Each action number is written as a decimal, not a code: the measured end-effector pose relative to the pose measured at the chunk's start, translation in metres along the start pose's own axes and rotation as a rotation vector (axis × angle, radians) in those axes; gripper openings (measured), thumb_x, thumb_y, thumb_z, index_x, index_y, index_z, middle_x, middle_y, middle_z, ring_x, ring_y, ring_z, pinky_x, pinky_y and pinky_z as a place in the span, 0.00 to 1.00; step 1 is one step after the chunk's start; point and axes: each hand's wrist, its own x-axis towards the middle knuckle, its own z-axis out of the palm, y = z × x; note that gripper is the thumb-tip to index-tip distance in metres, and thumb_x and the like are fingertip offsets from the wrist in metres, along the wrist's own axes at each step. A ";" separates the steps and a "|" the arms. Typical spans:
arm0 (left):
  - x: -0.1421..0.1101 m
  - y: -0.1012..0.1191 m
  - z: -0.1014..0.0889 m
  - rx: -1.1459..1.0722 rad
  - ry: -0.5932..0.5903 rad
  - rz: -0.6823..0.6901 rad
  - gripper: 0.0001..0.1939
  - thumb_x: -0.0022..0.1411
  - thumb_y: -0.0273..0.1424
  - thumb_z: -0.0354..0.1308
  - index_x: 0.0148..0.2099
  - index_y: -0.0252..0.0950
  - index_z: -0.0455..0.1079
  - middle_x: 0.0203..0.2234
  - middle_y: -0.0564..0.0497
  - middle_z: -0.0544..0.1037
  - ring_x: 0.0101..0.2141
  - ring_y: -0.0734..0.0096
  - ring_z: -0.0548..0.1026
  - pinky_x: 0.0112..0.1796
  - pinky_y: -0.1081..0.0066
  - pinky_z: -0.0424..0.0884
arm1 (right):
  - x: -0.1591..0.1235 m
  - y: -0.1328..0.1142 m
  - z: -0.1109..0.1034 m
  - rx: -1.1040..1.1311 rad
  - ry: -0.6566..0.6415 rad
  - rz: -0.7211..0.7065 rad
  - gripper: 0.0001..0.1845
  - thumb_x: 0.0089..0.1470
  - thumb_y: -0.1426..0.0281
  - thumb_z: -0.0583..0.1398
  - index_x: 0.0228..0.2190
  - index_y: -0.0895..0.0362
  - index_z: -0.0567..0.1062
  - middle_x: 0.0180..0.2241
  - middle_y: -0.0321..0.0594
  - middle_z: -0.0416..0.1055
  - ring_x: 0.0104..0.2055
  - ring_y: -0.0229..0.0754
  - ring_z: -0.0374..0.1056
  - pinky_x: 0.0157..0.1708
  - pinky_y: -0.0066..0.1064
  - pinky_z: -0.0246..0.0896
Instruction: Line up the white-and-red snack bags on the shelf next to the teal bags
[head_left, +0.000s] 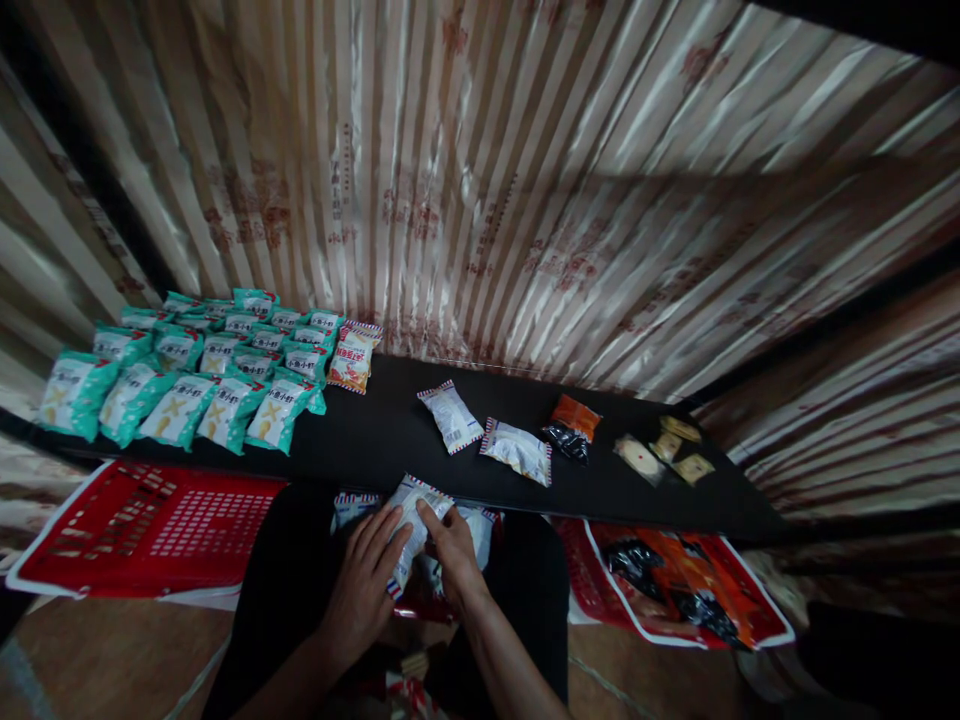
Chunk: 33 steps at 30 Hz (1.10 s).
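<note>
My left hand (367,565) and my right hand (454,550) are together above my lap, just off the front edge of the black table (360,440). Between them is a white snack bag (411,510) with red-and-blue striped ends, tilted. The left fingers are pressed along its left side, while the right thumb lies on top and the other fingers curl around its edge. More striped-end bags (480,530) show below and behind my hands, partly hidden. Ahead on the table lie two similar white bags, one (451,416) left of the other (517,452).
Rows of teal snack bags (176,405) stand at the table's left, beside an orange-and-white bag (352,357). To the right lie an orange-and-black packet (571,428), a round pale packet (639,458) and small yellowish packets (679,440). Red baskets (202,520) flank my legs; the right basket (720,640) holds orange-and-black packets.
</note>
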 end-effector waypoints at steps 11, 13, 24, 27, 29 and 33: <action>0.009 -0.009 -0.016 0.036 0.089 0.148 0.32 0.45 0.18 0.44 0.56 0.32 0.61 0.51 0.45 0.70 0.57 0.63 0.58 0.53 0.61 0.59 | -0.003 0.006 -0.002 -0.025 -0.028 -0.073 0.27 0.41 0.52 0.62 0.39 0.57 0.69 0.32 0.42 0.75 0.30 0.43 0.71 0.26 0.30 0.65; 0.012 -0.007 -0.020 0.054 0.110 0.144 0.33 0.43 0.16 0.44 0.55 0.33 0.62 0.50 0.47 0.71 0.56 0.65 0.60 0.52 0.63 0.60 | -0.002 0.008 -0.004 -0.027 -0.027 -0.085 0.30 0.42 0.52 0.61 0.43 0.57 0.67 0.34 0.43 0.74 0.32 0.44 0.71 0.29 0.32 0.66; 0.015 -0.006 -0.019 -0.032 -0.068 0.052 0.36 0.39 0.17 0.44 0.53 0.36 0.64 0.49 0.49 0.73 0.50 0.68 0.68 0.50 0.65 0.65 | 0.002 0.011 -0.019 -0.511 0.179 -0.540 0.37 0.45 0.56 0.60 0.54 0.61 0.62 0.48 0.50 0.68 0.51 0.51 0.63 0.51 0.41 0.55; 0.020 -0.005 -0.021 -0.086 -0.167 0.016 0.34 0.42 0.17 0.44 0.53 0.37 0.64 0.48 0.49 0.73 0.49 0.67 0.69 0.50 0.64 0.66 | -0.003 0.005 -0.024 -0.557 0.040 -0.682 0.22 0.49 0.59 0.57 0.44 0.56 0.73 0.48 0.47 0.69 0.54 0.49 0.60 0.55 0.41 0.50; 0.025 -0.004 -0.025 -0.121 -0.241 -0.006 0.30 0.45 0.18 0.46 0.52 0.37 0.65 0.46 0.49 0.75 0.47 0.67 0.71 0.48 0.65 0.67 | -0.007 0.001 -0.026 -0.526 -0.132 -0.669 0.18 0.53 0.58 0.55 0.41 0.53 0.75 0.44 0.44 0.73 0.49 0.47 0.65 0.52 0.39 0.55; 0.035 -0.003 -0.031 -0.195 -0.295 -0.054 0.19 0.54 0.24 0.51 0.49 0.37 0.67 0.43 0.47 0.77 0.43 0.65 0.74 0.45 0.66 0.70 | -0.014 -0.003 -0.030 -0.520 -0.395 -0.599 0.21 0.55 0.55 0.51 0.42 0.52 0.76 0.39 0.42 0.75 0.45 0.46 0.68 0.48 0.38 0.58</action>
